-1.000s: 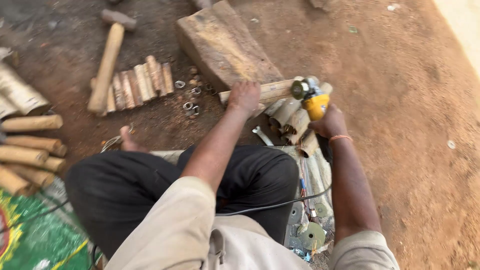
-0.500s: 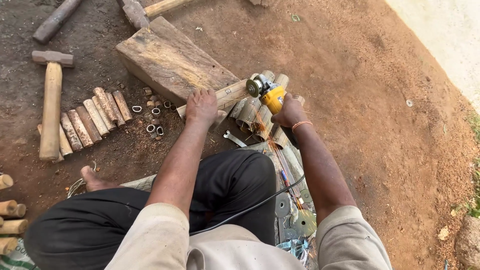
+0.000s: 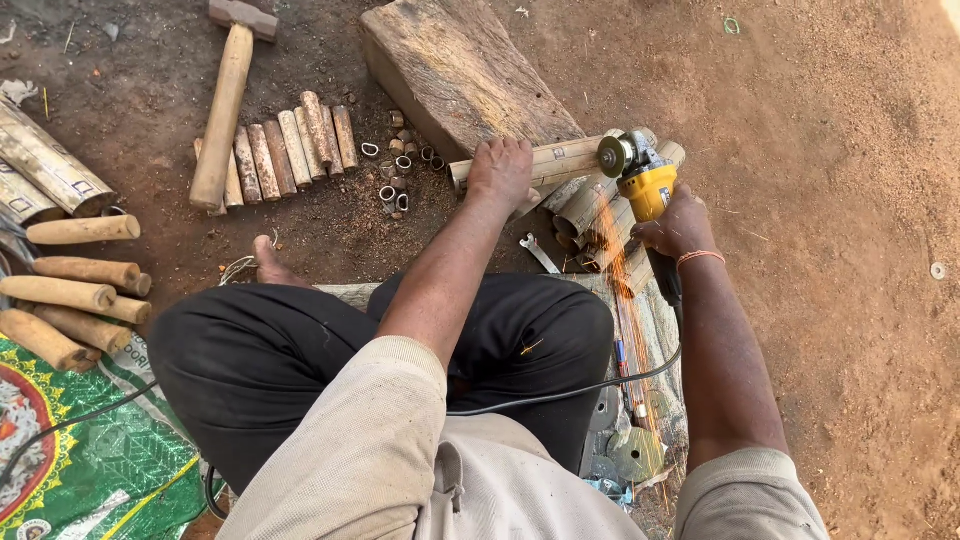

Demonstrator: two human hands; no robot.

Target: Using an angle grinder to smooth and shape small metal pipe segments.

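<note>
Grinder work, cutting stage, by the look of it. Your right hand point(image 3: 680, 225) is wrapped tight around the yellow angle grinder point(image 3: 645, 180), its disc set against the long pipe point(image 3: 545, 163), with sparks point(image 3: 625, 290) streaming toward you over the cloth at your knees. Your left hand point(image 3: 500, 170) is pressed palm-down on that pipe, fingers curled over it, pinning it against the near edge of the wooden block point(image 3: 460, 75).

Items about you:
- more pipes point(image 3: 590, 205), lying just under the grinder;
- small cut rings point(image 3: 398, 165), on the dirt left of the block;
- row of short rusty pipe pieces point(image 3: 290, 145), farther left;
- hammer point(image 3: 225, 110), wooden handle, beside that row;
- wooden handles point(image 3: 75, 285), piled at the far left;
- spanner point(image 3: 540, 255), near your knee.

Judgement: a cut is in progress at the pipe's right end. Your next move calls for steady downward pressure from the holding hand and a square disc until the piece parts.
</note>
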